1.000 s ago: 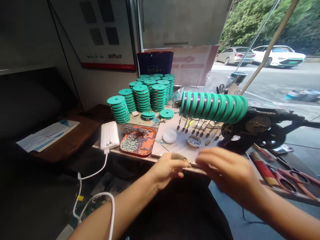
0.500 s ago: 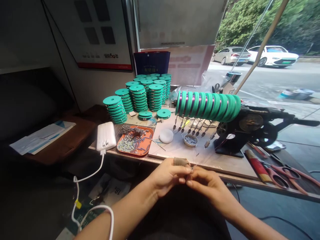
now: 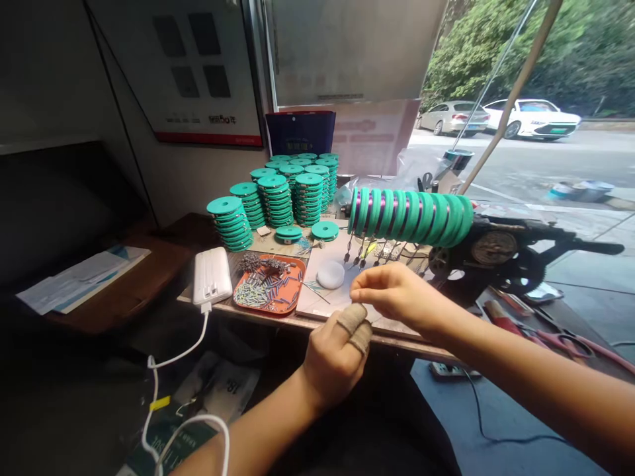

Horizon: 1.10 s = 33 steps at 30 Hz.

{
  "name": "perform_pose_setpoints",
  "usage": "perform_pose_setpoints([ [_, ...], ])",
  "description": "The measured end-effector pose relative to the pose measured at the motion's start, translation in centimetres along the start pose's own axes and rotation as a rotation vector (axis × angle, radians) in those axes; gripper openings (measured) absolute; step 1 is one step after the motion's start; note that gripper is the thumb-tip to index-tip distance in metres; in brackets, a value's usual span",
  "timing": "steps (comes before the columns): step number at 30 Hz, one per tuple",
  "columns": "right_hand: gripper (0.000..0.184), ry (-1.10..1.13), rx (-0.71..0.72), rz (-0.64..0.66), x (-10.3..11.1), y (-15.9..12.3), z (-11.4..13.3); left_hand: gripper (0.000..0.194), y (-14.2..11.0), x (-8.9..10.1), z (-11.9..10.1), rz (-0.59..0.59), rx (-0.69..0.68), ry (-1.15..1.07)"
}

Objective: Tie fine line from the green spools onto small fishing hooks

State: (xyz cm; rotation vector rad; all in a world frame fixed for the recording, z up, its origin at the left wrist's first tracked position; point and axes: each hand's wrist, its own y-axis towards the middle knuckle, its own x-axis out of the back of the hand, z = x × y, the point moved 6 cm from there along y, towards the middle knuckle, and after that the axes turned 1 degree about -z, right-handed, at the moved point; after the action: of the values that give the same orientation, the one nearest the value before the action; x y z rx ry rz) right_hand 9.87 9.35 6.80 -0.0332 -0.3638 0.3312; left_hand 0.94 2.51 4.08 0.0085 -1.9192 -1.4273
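Observation:
My left hand (image 3: 337, 354) is closed in front of the table edge, its back turned up, with tan cloth sleeves (image 3: 353, 320) around two fingers. Whatever lies inside its grip is hidden. Just above and to the right, my right hand (image 3: 394, 294) pinches thumb and forefinger together; anything between them is too fine to make out. Beyond the right hand, a row of green foam spools (image 3: 409, 215) wound with purple line sits on a black hand-cranked winder (image 3: 491, 248). Short strands with small metal weights (image 3: 347, 258) hang from the spools. A white round disc (image 3: 330, 274) lies left of the right hand.
An orange tray (image 3: 296, 297) holds small metal and pale tube-like pieces. Left of it lies a white power bank (image 3: 211, 274) with a cable (image 3: 204, 337). Stacks of green spools (image 3: 272, 198) stand behind. Pink-handled scissors (image 3: 560, 340) lie at the right.
My hands were together at the fingertips; the right has risen over the board, partly covering the hanging weights. My left has turned back-up into a fist. The view has shifted slightly.

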Motion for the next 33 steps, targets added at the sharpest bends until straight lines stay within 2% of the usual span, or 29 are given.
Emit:
perform_pose_setpoints([
  [2, 0.017, -0.026, 0.021, 0.01, -0.4, 0.6, -0.2, 0.016, 0.6, -0.1, 0.3, 0.083, 0.035, -0.082],
  [3, 0.016, -0.026, 0.03, 0.007, -0.5, 0.3, -0.3, 0.016, 0.9, -0.3, 0.9, 0.137, 0.132, -0.181],
  [4, 0.014, -0.042, 0.057, -0.014, -0.4, -0.4, -0.4, 0.014, 1.0, -0.7, 1.7, 0.193, 0.297, -0.333],
  [6, 0.011, -0.154, 0.222, -0.13, 0.4, -2.8, -0.2, 0.009, 0.0, -2.3, 3.5, 0.29, 0.84, -0.814],
  [8, 0.01, -0.462, 0.606, -0.329, 1.0, -6.3, 0.8, 0.005, -1.8, -4.1, 3.4, 0.35, 1.375, -1.294],
  [9, 0.013, -0.63, 0.764, -0.36, 0.6, -7.8, 0.8, 0.004, -2.3, -4.7, 2.9, 0.376, 1.548, -1.463],
  [11, 0.019, -0.892, 1.001, -0.359, -0.9, -9.8, -0.2, 0.005, -2.7, -5.3, 2.3, 0.414, 1.693, -1.621],
  [13, 0.021, -1.003, 1.11, -0.342, -2.1, -10.4, -1.5, 0.007, -2.9, -5.6, 1.9, 0.433, 1.736, -1.674],
  [15, 0.019, -0.931, 1.113, -0.381, -2.6, -10.1, -2.4, 0.009, -3.1, -5.7, 1.4, 0.419, 1.779, -1.714],
  [17, 0.016, -0.656, 0.935, -0.444, -1.9, -9.2, -3.5, 0.011, -3.3, -5.7, 1.1, 0.387, 1.806, -1.738],
  [19, 0.011, -0.24, 0.57, -0.415, -1.3, -7.9, -5.9, 0.012, -3.3, -5.6, 0.8, 0.37, 1.784, -1.728],
  [20, 0.011, -0.056, 0.389, -0.367, -1.5, -7.5, -7.3, 0.011, -3.1, -5.5, 0.9, 0.379, 1.725, -1.681],
  [22, 0.02, 0.175, 0.121, -0.234, -2.7, -7.6, -9.2, 0.009, -2.3, -4.9, 1.5, 0.415, 1.48, -1.451],
  [23, 0.022, 0.211, 0.048, -0.183, -3.2, -8.0, -9.4, 0.009, -1.6, -4.3, 1.9, 0.416, 1.307, -1.266],
  [25, 0.023, 0.159, 0.012, -0.15, -3.4, -8.9, -8.3, 0.009, -0.3, -2.9, 2.2, 0.384, 0.935, -0.874],
  [28, 0.017, -0.014, 0.099, -0.124, -2.5, -9.1, -4.4, 0.012, 0.5, -1.4, 1.2, 0.301, 0.475, -0.449],
  [30, 0.017, -0.069, 0.136, -0.083, -1.4, -8.0, -1.8, 0.015, 0.2, -0.8, 0.4, 0.198, 0.256, -0.266],
  [33, 0.016, -0.07, 0.039, -0.032, 0.2, -4.2, -0.2, 0.019, -0.3, -0.1, -0.2, -0.003, 0.071, -0.053],
])
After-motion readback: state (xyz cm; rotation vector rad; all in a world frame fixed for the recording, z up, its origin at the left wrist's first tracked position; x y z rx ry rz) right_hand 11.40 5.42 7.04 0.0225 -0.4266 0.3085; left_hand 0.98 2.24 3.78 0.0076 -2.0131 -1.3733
